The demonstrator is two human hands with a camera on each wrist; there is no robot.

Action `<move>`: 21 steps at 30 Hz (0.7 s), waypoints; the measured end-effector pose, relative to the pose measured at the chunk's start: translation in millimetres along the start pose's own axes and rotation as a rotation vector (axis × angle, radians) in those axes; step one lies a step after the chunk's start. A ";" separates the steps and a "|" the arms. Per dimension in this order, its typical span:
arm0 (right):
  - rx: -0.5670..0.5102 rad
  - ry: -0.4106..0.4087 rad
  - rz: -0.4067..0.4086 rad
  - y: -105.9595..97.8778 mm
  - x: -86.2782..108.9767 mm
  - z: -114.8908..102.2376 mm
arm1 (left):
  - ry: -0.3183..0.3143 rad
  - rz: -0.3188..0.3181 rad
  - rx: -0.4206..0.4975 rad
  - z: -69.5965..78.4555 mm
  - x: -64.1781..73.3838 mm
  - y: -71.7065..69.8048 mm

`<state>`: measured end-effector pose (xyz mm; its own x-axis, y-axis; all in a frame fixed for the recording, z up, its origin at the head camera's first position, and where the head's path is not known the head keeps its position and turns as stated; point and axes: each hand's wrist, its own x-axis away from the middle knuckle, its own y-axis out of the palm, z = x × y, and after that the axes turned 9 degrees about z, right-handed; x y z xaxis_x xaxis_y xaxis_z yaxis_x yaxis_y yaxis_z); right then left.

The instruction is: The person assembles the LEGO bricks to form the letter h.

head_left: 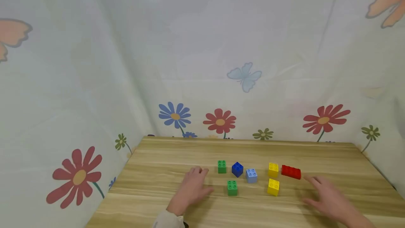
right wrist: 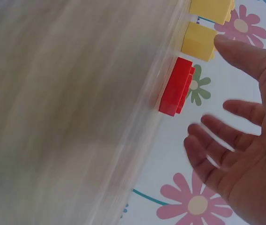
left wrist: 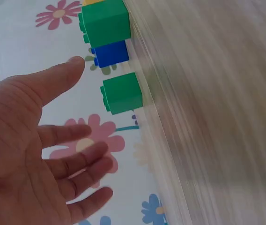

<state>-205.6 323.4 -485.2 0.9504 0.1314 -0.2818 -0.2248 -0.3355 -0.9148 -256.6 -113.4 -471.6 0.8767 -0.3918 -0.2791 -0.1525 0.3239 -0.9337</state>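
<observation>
My left hand (head_left: 193, 188) is over the table's left part, fingers spread and holding nothing. Nearest to it are two green bricks, one farther back (head_left: 222, 167) and one closer to me (head_left: 232, 188). Between the hands stand a dark blue brick (head_left: 237, 169), a light blue brick (head_left: 251, 176) and two yellow bricks, a back one (head_left: 273, 170) and a front one (head_left: 273, 187). A longer red brick (head_left: 291, 172) lies just beyond the fingertips of my right hand (head_left: 330, 198). That hand is relaxed, with nothing in its grasp; in the right wrist view its palm shows bare.
The bricks stand apart on a wood-grain table (head_left: 158, 150). Behind it and along its sides hangs a pale curtain (head_left: 196, 45) printed with flowers and butterflies.
</observation>
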 end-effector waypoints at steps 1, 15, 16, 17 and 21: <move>-0.015 0.000 -0.011 -0.1 -1.4 -1.7 | 0.011 -0.013 0.013 1.4 -1.4 0.9; -0.140 0.023 -0.120 9.2 -20.1 -33.4 | 0.117 -0.140 0.149 35.9 -21.2 15.4; -0.145 0.018 -0.121 10.4 -21.0 -35.4 | 0.121 -0.144 0.153 37.4 -22.1 16.7; -0.153 0.016 -0.122 11.4 -21.8 -37.4 | 0.125 -0.148 0.152 38.7 -23.1 18.3; -0.175 -0.006 -0.122 15.9 -25.0 -43.5 | 0.095 -0.179 0.177 44.6 -26.3 22.6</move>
<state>-223.6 274.2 -480.2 0.9670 0.1861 -0.1741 -0.0669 -0.4738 -0.8781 -262.8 -57.4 -475.4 0.8347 -0.5325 -0.1405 0.0909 0.3847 -0.9186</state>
